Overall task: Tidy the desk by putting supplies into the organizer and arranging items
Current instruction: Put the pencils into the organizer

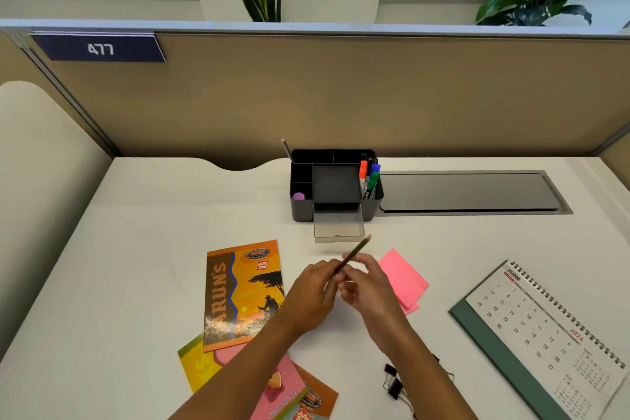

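Note:
A black desk organizer (301, 211) stands at the back middle of the desk with its clear drawer (338, 230) pulled out. Coloured markers (370, 177) stand in its right slot, a pencil (286, 149) in its back left corner, and a purple eraser (299, 196) lies in a left compartment. In front of it both hands meet above the desk. My left hand (312, 293) and my right hand (366, 286) both pinch a dark pencil (354, 254) that points up and to the right. Pink sticky notes (404, 278) lie just right of my right hand.
An orange notebook (238, 293) lies at the left, overlapping more notebooks (293, 395) near the front edge. Black binder clips (393, 382) lie under my right forearm. A desk calendar (545, 334) lies flat at the right. A grey cable hatch (470, 193) sits beside the organizer.

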`<action>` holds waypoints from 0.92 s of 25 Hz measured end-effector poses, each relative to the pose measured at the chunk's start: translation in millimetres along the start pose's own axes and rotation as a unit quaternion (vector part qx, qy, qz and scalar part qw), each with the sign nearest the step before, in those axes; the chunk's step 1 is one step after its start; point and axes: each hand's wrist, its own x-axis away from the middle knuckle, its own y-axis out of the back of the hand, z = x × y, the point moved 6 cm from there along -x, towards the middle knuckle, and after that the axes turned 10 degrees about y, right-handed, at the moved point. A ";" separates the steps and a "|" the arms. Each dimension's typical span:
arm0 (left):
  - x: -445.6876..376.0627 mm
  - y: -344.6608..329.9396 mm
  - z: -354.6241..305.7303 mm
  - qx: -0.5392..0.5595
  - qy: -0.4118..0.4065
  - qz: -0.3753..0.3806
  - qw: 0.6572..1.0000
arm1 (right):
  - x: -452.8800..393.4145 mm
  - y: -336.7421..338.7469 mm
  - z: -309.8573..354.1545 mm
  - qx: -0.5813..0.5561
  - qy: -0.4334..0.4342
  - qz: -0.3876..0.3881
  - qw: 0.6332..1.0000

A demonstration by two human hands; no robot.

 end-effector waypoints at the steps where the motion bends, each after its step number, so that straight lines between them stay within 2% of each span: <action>1: -1.3 1.0 -2.6 -0.004 0.003 -0.009 1.000 | -1.5 0.3 7.6 0.142 0.072 0.007 0.987; 3: -2.4 3.4 -8.7 0.003 0.015 -0.018 1.000 | -1.8 -10.8 25.7 0.298 0.198 0.024 0.934; 5: 0.3 6.6 -12.2 -0.005 0.018 -0.045 0.999 | -5.6 -21.4 41.3 0.326 0.269 0.034 0.906; 7: 4.1 12.7 -4.8 -0.064 0.009 -0.130 0.989 | -17.4 -30.8 60.7 0.331 0.323 0.046 0.885; 9: 5.6 20.7 17.1 -0.123 0.072 -0.192 0.971 | -33.7 -39.0 90.3 0.349 0.399 0.035 0.848; 11: 6.9 18.7 40.1 -0.177 0.137 -0.160 0.961 | -53.6 -50.8 121.6 0.343 0.455 0.030 0.821; 14: 8.7 8.7 59.3 -0.217 0.178 -0.068 0.957 | -86.8 -72.4 160.1 0.334 0.521 0.026 0.785; 17: 4.8 4.9 69.6 -0.229 0.208 -0.028 0.951 | -125.5 -90.4 176.8 0.358 0.541 0.029 0.761; 23: 2.0 4.1 72.5 -0.239 0.223 -0.010 0.945 | -185.5 -115.7 138.3 0.522 0.434 0.109 0.726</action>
